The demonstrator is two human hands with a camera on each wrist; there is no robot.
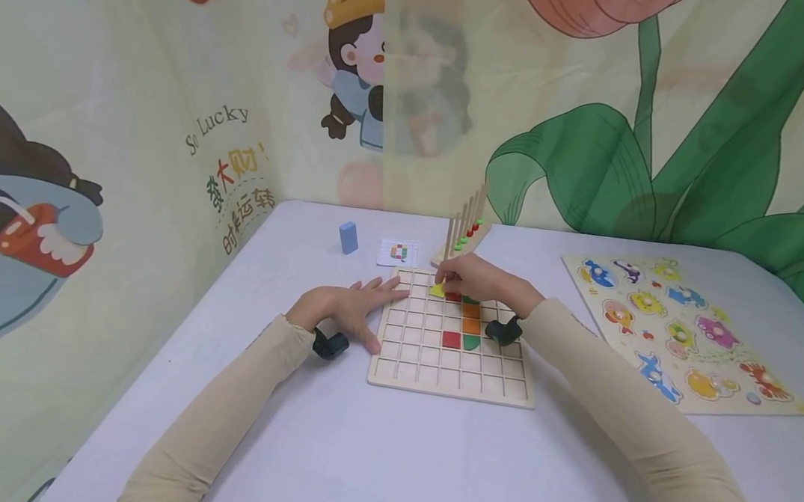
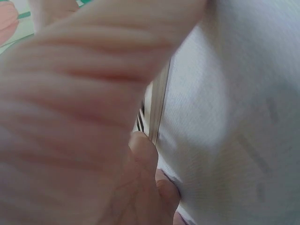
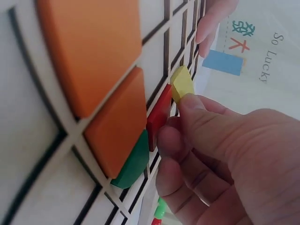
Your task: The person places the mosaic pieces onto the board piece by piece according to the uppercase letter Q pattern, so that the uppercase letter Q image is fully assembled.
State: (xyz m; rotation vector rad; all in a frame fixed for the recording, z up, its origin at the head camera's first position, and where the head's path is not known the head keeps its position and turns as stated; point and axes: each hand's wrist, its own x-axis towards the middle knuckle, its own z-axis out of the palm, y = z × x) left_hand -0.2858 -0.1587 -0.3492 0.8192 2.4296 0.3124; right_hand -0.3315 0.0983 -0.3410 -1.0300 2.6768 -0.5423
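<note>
My right hand (image 1: pixel 473 276) pinches a small yellow tile (image 3: pixel 182 82) between thumb and fingers at a cell in the far part of a wooden grid board (image 1: pixel 409 352). Right beside that tile lies a red tile (image 3: pixel 160 116). A green tile (image 3: pixel 132 164) and two orange tiles (image 1: pixel 471 326) follow along the grid, then a green rounded tile (image 1: pixel 471 342) and another red tile (image 1: pixel 451 340) nearer me. With fingers spread, my left hand (image 1: pixel 351 311) rests at the board's left edge, fingertips over the rim. In the left wrist view, skin hides most of the board.
Behind the board lie a printed pattern card (image 1: pixel 398 253) and an upright blue block (image 1: pixel 349 238). A wooden stand with tall pegs and red and green beads (image 1: pixel 465 241) is just past my right hand. An animal puzzle board (image 1: pixel 655 330) lies at the right.
</note>
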